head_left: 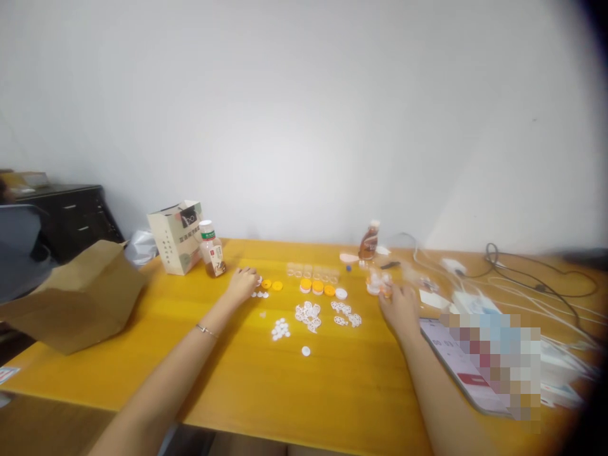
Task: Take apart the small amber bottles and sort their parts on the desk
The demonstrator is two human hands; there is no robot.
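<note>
My left hand (243, 284) rests at the left end of the row of parts, its fingers curled at small white discs (259, 294); whatever lies under them is hidden. Beside its fingertips are flat yellow discs (277, 286). On the right, my right hand (399, 309) reaches to a pile of clear, white and orange pieces (375, 283), thumb and fingers apart and slightly blurred. Between the hands stand round orange-and-white pieces (317, 287) and a white disc (341, 294). Nearer me lie white openwork wheels (308, 313), small white caps (280, 329) and a single white disc (306, 351).
Clear cups (313, 273) form a row behind the parts. A brown bottle (369, 240) stands at the back, another bottle (212, 250) beside a paper bag (175, 237). Brown paper (85, 294) covers the left edge. A phone (463, 361) and cables (536, 278) lie right.
</note>
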